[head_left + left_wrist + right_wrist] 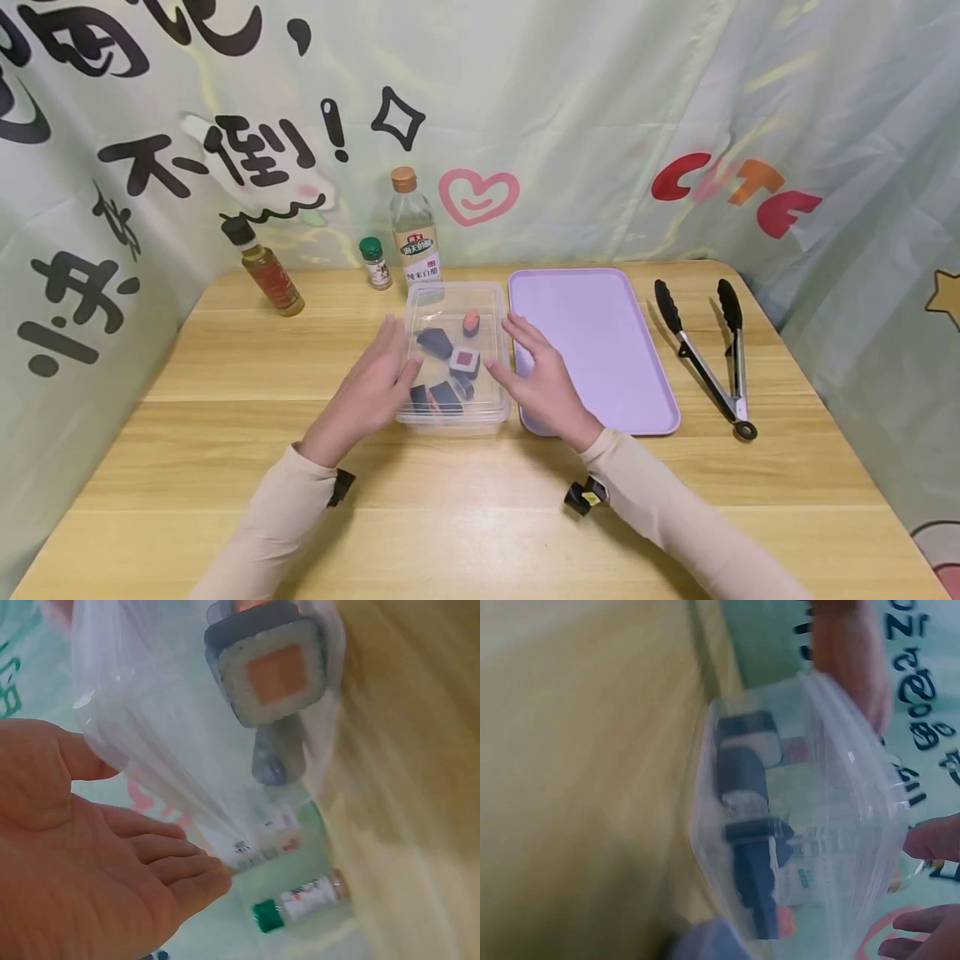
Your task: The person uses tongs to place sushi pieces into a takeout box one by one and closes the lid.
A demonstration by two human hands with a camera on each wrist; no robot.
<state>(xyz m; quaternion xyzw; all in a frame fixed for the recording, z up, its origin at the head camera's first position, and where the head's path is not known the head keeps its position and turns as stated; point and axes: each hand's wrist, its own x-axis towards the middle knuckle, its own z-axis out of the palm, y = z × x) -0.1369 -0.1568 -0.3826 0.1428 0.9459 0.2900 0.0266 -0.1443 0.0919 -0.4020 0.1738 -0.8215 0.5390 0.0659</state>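
A clear plastic container with its lid on stands on the table between both hands. Through its walls show several pieces of sushi, among them a square roll with white rice and a pinkish centre, and dark-wrapped pieces. My left hand is at the container's left side, fingers extended and thumb at the lid's edge. On the opposite side my right hand has its fingers spread, the thumb right by the lid's rim. Neither hand curls round the container.
A purple tray lies to the container's right, with black-tipped tongs farther right. Behind stand a vinegar bottle, a green-capped shaker and, at the back left, a sauce bottle. A printed curtain closes off the table's back.
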